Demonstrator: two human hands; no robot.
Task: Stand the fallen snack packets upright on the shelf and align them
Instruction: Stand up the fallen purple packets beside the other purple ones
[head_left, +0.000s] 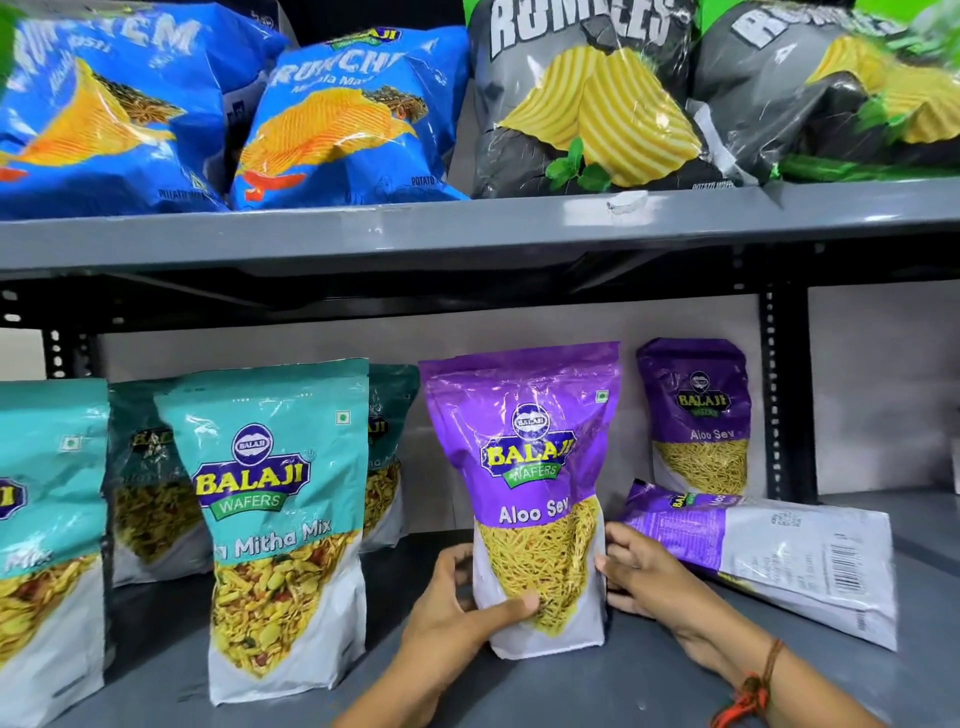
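Observation:
A purple Aloo Sev packet (530, 467) stands upright on the lower grey shelf (519, 691), held at its base from both sides. My left hand (457, 613) grips its lower left edge with the thumb across the front. My right hand (644, 577) presses against its lower right edge. Just to the right, a second purple packet (769, 556) lies fallen on its face, back label up. A third purple packet (698, 415) stands upright at the back against the wall.
Teal Mitha Mix packets (283, 519) stand upright to the left, with others behind them. The upper shelf (467, 234) carries blue chip bags (343, 119) and grey Rumbles chip bags (587, 98). A black slotted upright (779, 395) rises at the right rear.

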